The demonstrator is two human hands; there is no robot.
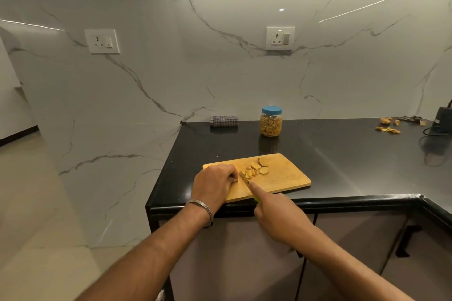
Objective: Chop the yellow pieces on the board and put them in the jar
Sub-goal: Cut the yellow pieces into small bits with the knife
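A wooden cutting board (pixel 283 178) lies near the counter's front edge. Several yellow pieces (pixel 258 168) sit on its middle. My right hand (pixel 274 212) grips a knife (pixel 244 178) with a green handle, index finger stretched along the blade's back; the blade lies just left of the pieces. My left hand (pixel 215 184) rests on the board's left end with fingers curled down beside the blade; whether it holds a piece is hidden. A clear jar (pixel 271 121) with a blue lid on stands behind the board, filled with yellow strips.
The black counter (pixel 342 154) ends at its left edge beside the board. A folded checked cloth (pixel 224 121) lies at the back wall. Yellow peel scraps (pixel 389 127) and a black appliance (pixel 442 117) with a cord sit at the far right.
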